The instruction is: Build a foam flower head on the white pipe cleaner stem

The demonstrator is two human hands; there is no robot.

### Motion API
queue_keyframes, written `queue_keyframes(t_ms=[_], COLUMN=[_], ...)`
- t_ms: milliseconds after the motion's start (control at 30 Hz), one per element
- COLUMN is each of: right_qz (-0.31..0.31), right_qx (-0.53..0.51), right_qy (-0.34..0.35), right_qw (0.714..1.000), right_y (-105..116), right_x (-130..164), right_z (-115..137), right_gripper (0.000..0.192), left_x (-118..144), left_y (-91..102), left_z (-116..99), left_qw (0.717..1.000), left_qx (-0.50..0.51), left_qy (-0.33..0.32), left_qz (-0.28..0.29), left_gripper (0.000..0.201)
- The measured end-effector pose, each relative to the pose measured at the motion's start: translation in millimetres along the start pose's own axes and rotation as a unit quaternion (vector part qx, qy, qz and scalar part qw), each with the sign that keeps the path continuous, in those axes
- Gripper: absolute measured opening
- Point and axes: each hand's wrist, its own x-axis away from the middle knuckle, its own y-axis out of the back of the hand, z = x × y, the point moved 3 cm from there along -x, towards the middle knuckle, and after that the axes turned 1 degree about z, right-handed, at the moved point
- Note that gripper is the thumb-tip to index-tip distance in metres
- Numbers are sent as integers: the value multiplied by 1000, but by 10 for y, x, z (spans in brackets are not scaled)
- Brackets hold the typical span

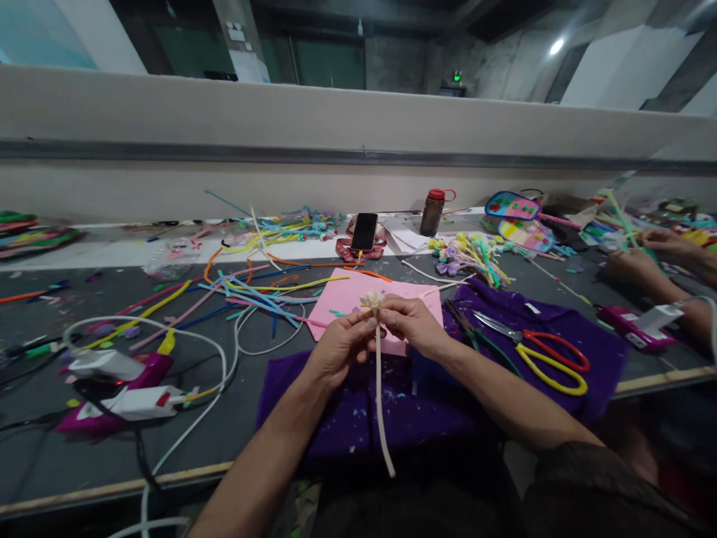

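Cream pipe cleaner (379,388) with a small fluffy flower head (372,300) on top, pinched between both hands just under the head. Long stem hanging straight down past the table (50,456) edge. Left hand (340,345) with fingers closed on the stem from the left. Right hand (413,323) with fingers closed on it from the right, fingertips of the two hands touching. All of it held above a pink sheet (350,295) and a purple cloth (358,411) with little scraps on it.

Just right of the hands, on the purple cloth: scissors with red and yellow handles (552,360), blades a little open, beside a thin dark green tool (476,336). Left of the pink sheet: a loose pile of colored pipe cleaners (252,291) in blue, yellow, pink and orange. Farther left, near the table edge: two glue guns, pink and white (126,388), with white cords looping around.

Behind the pink sheet: a black phone (364,231), screen dark, propped up on something red. Next to it a brown bottle with a red cap (432,211); no words clear enough to read. Nearby, a bunch of finished small flowers (464,254) in yellow, green and purple. At the far right, another person's hands (644,261) at more bright craft bits, and a pink box (638,329) with a white label, writing too small to read.
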Motion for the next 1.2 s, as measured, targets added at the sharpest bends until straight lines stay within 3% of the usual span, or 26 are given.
queue_keyframes(t_ms=[200,433,633,900,1000,1133,1200], right_qz=[-31,-17,-40,8,-13,-102,-132], right_qx=[65,2,-49,-17,-39,-135,-165], right_qy=[42,-82,-53,-104,-99,-22,-1], right_qw=[996,996,997,994,994,985,977], right_y=[-8,7,149,59,255,793,930], right_x=[9,4,-39,-6,-23,-87,-103], right_z=[-10,-62,-11,-65,42,281,332], right_gripper=[20,30,7,6,5,21,29], left_x=[-18,-32,-33,-40,-43,-54,-61], left_y=[31,65,96,93,110,130,132], left_z=[40,4,-18,-6,13,38,41], left_qw=[1000,998,996,997,997,994,993], left_qx=[-5,41,59,48,66,94,100], left_qy=[11,-30,-29,-24,-21,-17,-16], left_qz=[-13,-35,-54,-55,-47,-52,-53], left_gripper=[23,18,18,20,21,21,21])
